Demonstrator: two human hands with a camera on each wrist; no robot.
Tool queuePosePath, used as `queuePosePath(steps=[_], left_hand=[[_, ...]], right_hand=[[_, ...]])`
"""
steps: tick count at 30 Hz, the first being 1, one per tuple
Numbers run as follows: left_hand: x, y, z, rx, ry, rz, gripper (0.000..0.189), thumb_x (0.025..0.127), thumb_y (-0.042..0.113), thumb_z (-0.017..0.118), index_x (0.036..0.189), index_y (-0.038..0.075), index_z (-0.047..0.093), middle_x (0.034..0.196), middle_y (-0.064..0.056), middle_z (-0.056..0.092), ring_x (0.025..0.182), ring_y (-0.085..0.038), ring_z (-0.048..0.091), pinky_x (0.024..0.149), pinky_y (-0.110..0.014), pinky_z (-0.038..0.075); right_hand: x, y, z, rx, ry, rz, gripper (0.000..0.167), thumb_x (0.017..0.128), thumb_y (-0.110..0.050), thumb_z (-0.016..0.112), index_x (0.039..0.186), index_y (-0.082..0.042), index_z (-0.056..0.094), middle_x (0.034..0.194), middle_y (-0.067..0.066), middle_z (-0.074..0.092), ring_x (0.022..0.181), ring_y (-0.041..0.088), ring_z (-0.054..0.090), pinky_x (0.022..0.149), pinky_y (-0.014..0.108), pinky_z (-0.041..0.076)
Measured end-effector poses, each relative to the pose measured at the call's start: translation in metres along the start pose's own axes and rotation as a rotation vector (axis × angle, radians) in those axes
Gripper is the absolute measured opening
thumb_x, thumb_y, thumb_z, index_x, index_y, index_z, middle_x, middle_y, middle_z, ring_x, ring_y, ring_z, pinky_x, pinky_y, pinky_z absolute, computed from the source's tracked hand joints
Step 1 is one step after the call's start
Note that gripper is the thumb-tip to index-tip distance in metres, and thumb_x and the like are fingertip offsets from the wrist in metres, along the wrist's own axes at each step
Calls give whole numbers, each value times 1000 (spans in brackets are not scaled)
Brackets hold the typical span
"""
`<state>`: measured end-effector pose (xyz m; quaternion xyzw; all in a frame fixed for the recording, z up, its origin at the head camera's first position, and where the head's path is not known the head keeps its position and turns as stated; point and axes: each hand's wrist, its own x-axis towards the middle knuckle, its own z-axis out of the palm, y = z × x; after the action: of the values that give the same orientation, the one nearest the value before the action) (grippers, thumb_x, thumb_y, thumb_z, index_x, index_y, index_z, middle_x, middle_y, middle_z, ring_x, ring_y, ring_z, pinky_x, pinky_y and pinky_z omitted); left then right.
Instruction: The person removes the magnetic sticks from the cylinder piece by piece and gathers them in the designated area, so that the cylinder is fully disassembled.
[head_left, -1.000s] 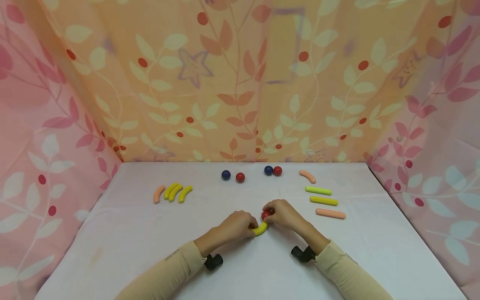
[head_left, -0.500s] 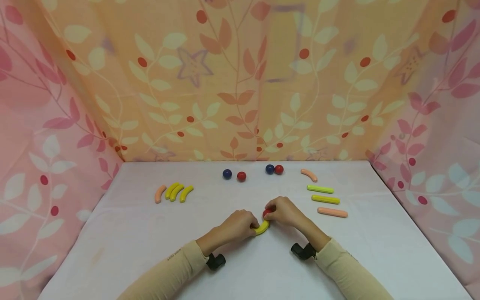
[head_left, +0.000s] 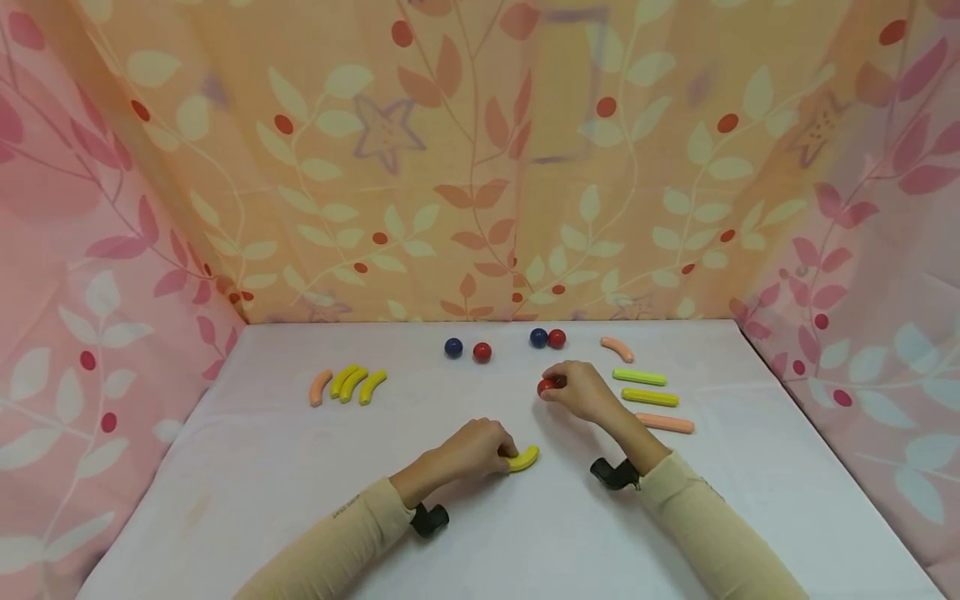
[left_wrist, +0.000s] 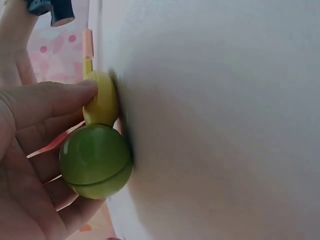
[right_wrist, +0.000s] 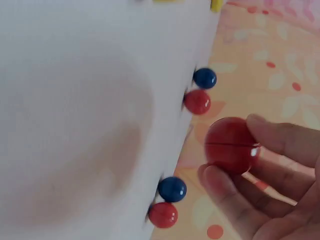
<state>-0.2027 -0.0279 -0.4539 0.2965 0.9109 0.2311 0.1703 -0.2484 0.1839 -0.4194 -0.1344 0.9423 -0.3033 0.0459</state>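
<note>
My left hand [head_left: 474, 448] pinches a yellow curved stick [head_left: 525, 458] on the white table. In the left wrist view, the thumb lies on that stick, and a green ball [left_wrist: 96, 161] touches its end within the cupped fingers. The head view hides the green ball behind the hand. Farther back and to the right, my right hand [head_left: 585, 390] holds a red ball [right_wrist: 232, 145] between thumb and fingers. A gap separates this ball from the free end of the yellow stick.
At the left lie a pink curved stick [head_left: 320, 387] and several yellow curved ones [head_left: 352, 384]. Blue balls [head_left: 453, 347] and red balls [head_left: 482, 352] stand at the back. Straight sticks [head_left: 650, 397] and another pink curved stick [head_left: 617, 348] lie right. Patterned cloth [head_left: 480, 167] walls the table.
My right hand has carried the red ball away from the yellow stick's end, toward the back and slightly right. The left hand stays in place on the stick.
</note>
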Motion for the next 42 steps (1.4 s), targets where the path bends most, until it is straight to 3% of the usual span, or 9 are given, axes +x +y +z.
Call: queuePosePath(steps=[11,19,26,34,42], left_hand=[[2,-2,2,-38,-23,-14,16,82,12,77,99,13,78,83,9,70,73,-4,54,72,-17,48],[-1,-2,-1,-31,-26,-16,16,84,15,76,100,14,77,86,9,71,76,-4,55,76,-18,49],[-5,-4,-5,2,2,-4,19,84,17,76,103,15,77,95,8,73,83,-3,57,82,-21,50],[-9,-11,-12,-11,44,-22,25,83,21,78,106,14,75,99,6,72,83,-5,54,76,-21,45],[-15,-14,-15,-26,31,-57,27,82,16,77,108,12,75,102,3,71,85,-9,54,75,-21,45]], right_hand=[[46,10,-7,-64,15,-105,33,84,-14,75,113,2,70,103,15,70,91,24,61,82,38,53],[80,4,-2,-105,0,-149,34,86,-13,73,116,2,68,107,16,70,97,26,62,89,41,52],[105,0,8,-114,-19,-129,35,85,-11,73,117,2,68,107,15,71,98,26,62,91,40,53],[124,1,18,-109,-17,-138,32,86,-8,71,115,3,68,110,17,69,100,28,61,94,40,51],[134,-2,24,-94,-44,-54,33,88,-9,68,120,1,67,112,15,65,102,27,57,97,39,50]])
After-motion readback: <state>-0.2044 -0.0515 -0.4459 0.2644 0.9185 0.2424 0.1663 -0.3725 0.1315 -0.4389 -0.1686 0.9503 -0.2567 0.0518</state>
